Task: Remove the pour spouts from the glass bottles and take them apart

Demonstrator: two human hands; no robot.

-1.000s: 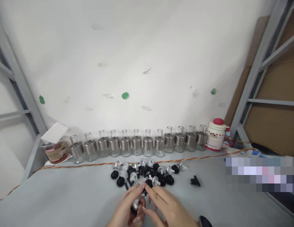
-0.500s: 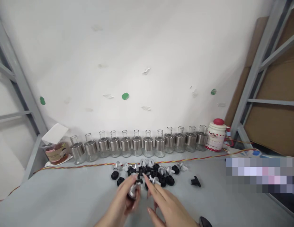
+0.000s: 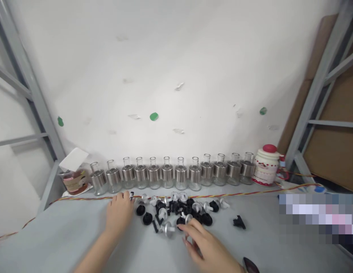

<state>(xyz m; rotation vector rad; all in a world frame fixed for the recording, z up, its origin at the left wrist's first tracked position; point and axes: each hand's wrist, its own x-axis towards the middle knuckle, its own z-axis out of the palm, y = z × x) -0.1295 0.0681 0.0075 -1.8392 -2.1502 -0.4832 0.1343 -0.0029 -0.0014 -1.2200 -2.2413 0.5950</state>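
My left hand (image 3: pixel 120 210) is closed at the left end of the parts pile, near the cord. A small silver-and-black part (image 3: pixel 132 195) pokes out past its fingers; the rest is hidden. My right hand (image 3: pixel 203 240) is at the front of the pile with its fingers curved and apart. Its index fingertip is beside a black round cap (image 3: pixel 180 222), whether touching I cannot tell. A silver disc-shaped part with a stem (image 3: pixel 168 229) lies to the left of that hand. Black sticks (image 3: pixel 155 226) and other black caps (image 3: pixel 147 218) lie around.
Glass bottles with metal sleeves (image 3: pixel 167 172) stand in a row along the wall. A jar with a label (image 3: pixel 75 184) is at the left end, a white canister with a red knob (image 3: pixel 265 167) at the right. A twisted cord (image 3: pixel 236 194) crosses the table. One black piece (image 3: pixel 239 222) lies apart.
My left hand has moved left and away from me with the silver-and-black part, parting from my right hand. My right hand has shifted slightly right. The view has shifted a little.
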